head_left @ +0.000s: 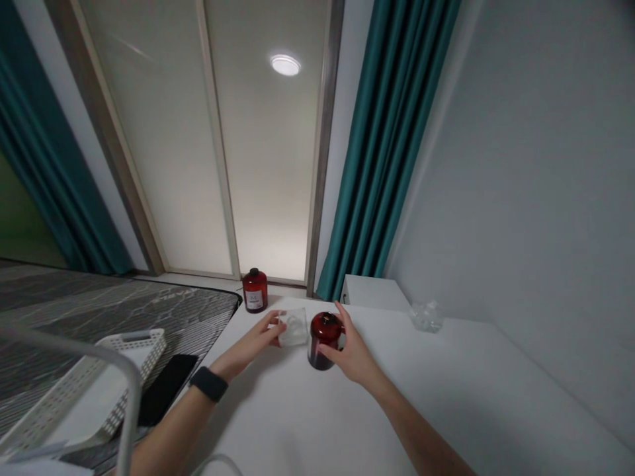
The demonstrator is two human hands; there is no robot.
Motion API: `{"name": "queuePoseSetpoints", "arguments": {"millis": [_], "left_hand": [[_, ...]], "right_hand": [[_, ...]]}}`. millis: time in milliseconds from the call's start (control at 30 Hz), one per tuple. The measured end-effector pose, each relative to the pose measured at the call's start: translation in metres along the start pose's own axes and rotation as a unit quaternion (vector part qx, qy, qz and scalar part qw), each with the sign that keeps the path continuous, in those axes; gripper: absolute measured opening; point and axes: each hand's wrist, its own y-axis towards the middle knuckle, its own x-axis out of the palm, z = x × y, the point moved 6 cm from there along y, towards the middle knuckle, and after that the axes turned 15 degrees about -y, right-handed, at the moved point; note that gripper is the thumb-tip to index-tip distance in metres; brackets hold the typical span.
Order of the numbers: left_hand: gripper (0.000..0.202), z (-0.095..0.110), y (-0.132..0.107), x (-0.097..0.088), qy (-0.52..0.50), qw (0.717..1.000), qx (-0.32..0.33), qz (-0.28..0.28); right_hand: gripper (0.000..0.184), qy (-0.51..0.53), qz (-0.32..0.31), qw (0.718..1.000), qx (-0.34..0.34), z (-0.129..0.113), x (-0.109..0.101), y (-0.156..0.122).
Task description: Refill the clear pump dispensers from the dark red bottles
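Left hand (pixel 251 342), fingers pressed together, against the side of a clear square glass container (pixel 292 327); right hand (pixel 353 354), fingers spread, around a dark red jar (pixel 323 338) just beside the container; both on a white tabletop (pixel 397 416); behind them, a black-capped red bottle (pixel 254 291); farther right, crumpled clear plastic (pixel 426 316); left of the table, a white slotted basket (pixel 124 370) and a black phone (pixel 163 390).

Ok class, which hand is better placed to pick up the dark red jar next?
Right, probably: the right hand is already spread around the dark red jar, while the left hand has its fingertips at the clear square container, on the jar's other side.
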Motion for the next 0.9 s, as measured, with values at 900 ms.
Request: {"name": "queuePoseSetpoints", "arguments": {"millis": [900], "left_hand": [[0.035, -0.010, -0.059, 0.070, 0.264, 0.936, 0.172, -0.158]], "right_hand": [[0.081, -0.096, -0.132, 0.984, -0.074, -0.038, -0.011, -0.081]]}}
